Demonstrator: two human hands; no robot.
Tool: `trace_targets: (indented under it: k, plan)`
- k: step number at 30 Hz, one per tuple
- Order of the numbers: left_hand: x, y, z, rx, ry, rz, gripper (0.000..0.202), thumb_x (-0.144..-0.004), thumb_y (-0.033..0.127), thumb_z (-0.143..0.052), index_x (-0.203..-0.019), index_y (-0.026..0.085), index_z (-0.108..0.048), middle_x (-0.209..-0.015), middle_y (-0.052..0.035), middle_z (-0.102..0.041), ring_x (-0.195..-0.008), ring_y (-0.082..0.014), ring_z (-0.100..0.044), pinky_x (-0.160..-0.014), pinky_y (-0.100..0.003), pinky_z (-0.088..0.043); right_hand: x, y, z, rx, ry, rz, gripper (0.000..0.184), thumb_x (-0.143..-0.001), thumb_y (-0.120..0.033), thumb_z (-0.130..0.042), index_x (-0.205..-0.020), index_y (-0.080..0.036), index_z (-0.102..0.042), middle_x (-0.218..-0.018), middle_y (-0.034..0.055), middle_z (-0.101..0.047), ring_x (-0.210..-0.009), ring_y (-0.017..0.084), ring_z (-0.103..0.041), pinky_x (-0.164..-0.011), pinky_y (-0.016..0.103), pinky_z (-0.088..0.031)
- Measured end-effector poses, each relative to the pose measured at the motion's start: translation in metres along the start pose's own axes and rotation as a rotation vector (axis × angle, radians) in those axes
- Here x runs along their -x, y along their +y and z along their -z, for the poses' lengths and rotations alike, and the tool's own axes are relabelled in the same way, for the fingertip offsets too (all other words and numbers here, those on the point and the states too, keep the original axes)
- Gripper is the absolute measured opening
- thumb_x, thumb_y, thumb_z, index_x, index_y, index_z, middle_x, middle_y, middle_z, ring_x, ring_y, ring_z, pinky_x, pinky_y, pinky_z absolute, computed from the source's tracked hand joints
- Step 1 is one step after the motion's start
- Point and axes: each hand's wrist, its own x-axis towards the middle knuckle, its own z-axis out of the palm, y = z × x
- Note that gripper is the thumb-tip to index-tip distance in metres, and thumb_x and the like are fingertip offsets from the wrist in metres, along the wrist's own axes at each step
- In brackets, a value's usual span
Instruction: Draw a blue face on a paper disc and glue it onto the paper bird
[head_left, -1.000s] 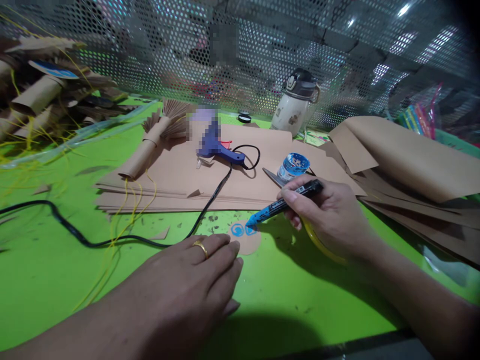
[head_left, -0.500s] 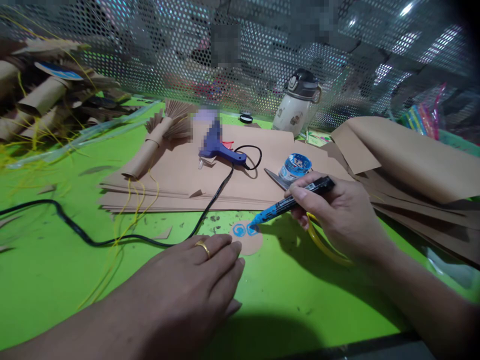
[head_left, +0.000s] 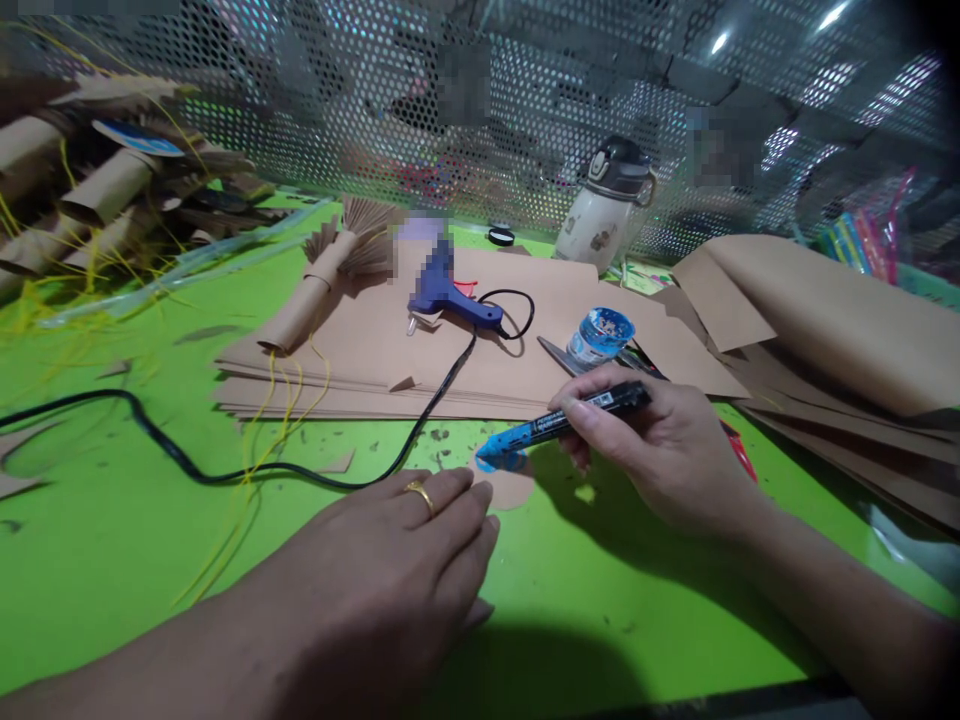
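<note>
My left hand [head_left: 409, 540], a gold ring on one finger, lies flat on the green table with its fingers stretched out. Its fingertips rest at the near left edge of a small brown paper disc [head_left: 514, 492]. Blue marks show on the disc's upper part. My right hand [head_left: 660, 455] grips a black marker [head_left: 589, 412], whose front end is smeared with blue paint. The marker's tip meets the disc at its upper left. Behind that hand stands an open jar of blue paint [head_left: 596, 338], with a pointed metal blade [head_left: 556, 354] beside it.
A blue glue gun [head_left: 454, 300] lies on stacked brown paper [head_left: 360, 375], its black cord [head_left: 161, 440] crossing the table. A paper tube figure [head_left: 311, 290] with yellow strings lies alongside. More tubes [head_left: 112, 185] pile up left. A bottle [head_left: 600, 210] stands behind; folded paper [head_left: 832, 310] lies right.
The marker tip has moved left, from the right blue mark to the left one on the disc. My left hand keeps its place by the disc. The view has shifted slightly.
</note>
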Motion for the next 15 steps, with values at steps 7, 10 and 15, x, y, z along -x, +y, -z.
trace_targets:
  k: [7, 10, 15]
  plan:
    - [0.0008, 0.0010, 0.0032, 0.039, -0.024, -0.004, 0.031, -0.106, 0.025, -0.049, -0.122, 0.013, -0.074, -0.132, -0.0161, -0.074, -0.119, -0.0332, -0.069, -0.104, -0.049, -0.057, -0.0013, -0.0009, 0.0001, 0.028, -0.008, 0.017, 0.005, -0.093, -0.018, -0.070, -0.088, -0.019, -0.070, -0.065, -0.0038, -0.067, -0.056, 0.009, -0.062, -0.054, 0.019, -0.051]
    - [0.0004, -0.0004, 0.0030, 0.032, -0.037, -0.006, 0.035, -0.108, 0.026, -0.045, -0.124, 0.013, -0.073, -0.134, -0.0167, -0.073, -0.118, -0.0334, -0.070, -0.103, -0.049, -0.058, -0.0015, 0.0000, 0.0006, 0.024, -0.010, 0.010, 0.004, -0.093, -0.019, -0.070, -0.089, -0.019, -0.071, -0.065, -0.0033, -0.067, -0.057, 0.010, -0.062, -0.055, 0.019, -0.051]
    - [0.0023, -0.0016, 0.0019, 0.009, -0.035, -0.035, 0.042, -0.109, 0.025, -0.036, -0.124, 0.013, -0.073, -0.133, -0.0169, -0.073, -0.117, -0.0340, -0.070, -0.100, -0.050, -0.059, -0.0016, 0.0024, 0.0021, 0.019, 0.005, -0.017, 0.009, -0.094, -0.023, -0.071, -0.085, -0.020, -0.071, -0.065, -0.0020, -0.067, -0.055, 0.011, -0.061, -0.053, 0.022, -0.052]
